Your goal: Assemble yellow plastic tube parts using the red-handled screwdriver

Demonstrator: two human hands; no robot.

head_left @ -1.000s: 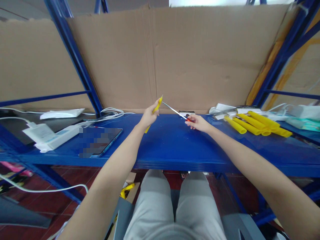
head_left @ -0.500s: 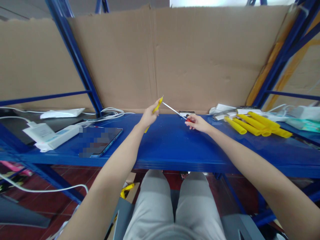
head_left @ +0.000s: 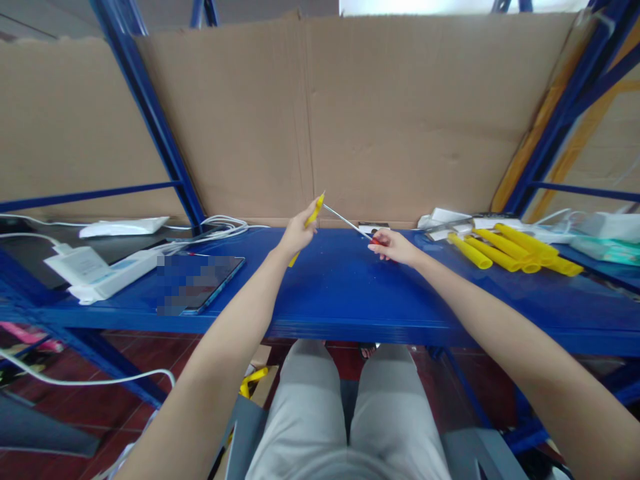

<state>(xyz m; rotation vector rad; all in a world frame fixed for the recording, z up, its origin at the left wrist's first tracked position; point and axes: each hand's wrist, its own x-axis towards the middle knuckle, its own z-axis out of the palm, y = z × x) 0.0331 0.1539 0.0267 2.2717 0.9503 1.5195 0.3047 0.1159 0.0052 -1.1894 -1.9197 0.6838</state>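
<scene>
Raised over the blue shelf, my left hand [head_left: 299, 230] is closed around a slim yellow stick-like piece [head_left: 316, 209]. Its upper end narrows to a thin pale tip, and its lower end shows below my palm. My right hand [head_left: 393, 245] grips the red handle of a screwdriver [head_left: 347, 221]. The long thin metal shaft slants up and left, its end close to the upper part of the yellow piece. Whether the two touch, I cannot tell. My fingers hide the middle of the yellow piece and part of the red handle.
Several yellow tubes [head_left: 515, 248] lie at the right on the blue shelf [head_left: 350, 293], near white packets. At the left are a dark tablet or phone [head_left: 215, 283], a white power strip [head_left: 117, 275] and coiled white cables [head_left: 225, 227]. Cardboard [head_left: 400, 120] stands behind.
Both hands keep nearly the same place and grip. The yellow piece and the screwdriver shaft have shifted very slightly; nothing was taken hold of or let go.
</scene>
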